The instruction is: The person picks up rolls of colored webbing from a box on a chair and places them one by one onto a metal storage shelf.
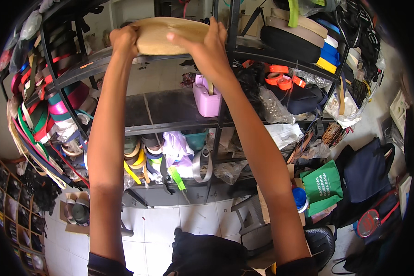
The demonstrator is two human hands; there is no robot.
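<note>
Holding the roll (pixel 154 41) at both ends, you are reaching up with both arms to the upper shelf (pixel 85 66). Your left hand (pixel 123 39) is closing its grip round the left end, fingers curled. Your right hand (pixel 209 43) is gripping the right end more loosely, its thumb lying over the roll and its fingers pointing upward at the edge. The beige roll is lying flat between them at the height of the shelf's front edge; you cannot tell whether the shelf is bearing any of its weight.

Farther right on that level, wide rolls (pixel 292 34) in black and tan are sitting in a stack. Below your hands, the dark middle shelf (pixel 165 110) is showing a broad bare stretch, with a lilac tub (pixel 207 102) standing near an upright. Orange rolls (pixel 280 79) are lying to the right among plastic bags. Lower down, a silver strap (pixel 202 168) is hanging in a loop.

White tiles (pixel 163 216) are covering the floor. A grey chair (pixel 253 216) is standing on your right, and a green bag (pixel 322 188) is leaning beyond it. On your far left, a slotted rack (pixel 14 207) is lining the room's edge.
</note>
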